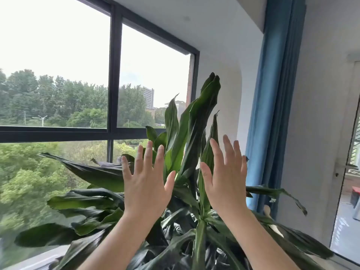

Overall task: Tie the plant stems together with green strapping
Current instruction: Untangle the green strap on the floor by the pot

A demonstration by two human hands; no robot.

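A tall plant with long dark green leaves [194,121] fills the middle and bottom of the head view, with a green stem [199,242] rising at its centre. My left hand [146,182] is raised in front of the leaves, fingers straight and spread, holding nothing. My right hand [226,176] is raised the same way just right of the upright leaves, fingers straight, empty. The central upright leaves stand between the two hands. No green strapping is visible.
A large dark-framed window [115,75] is behind the plant on the left. A blue curtain [272,114] hangs to the right of the plant. A glass door [348,191] is at the far right. Drooping leaves spread low on both sides.
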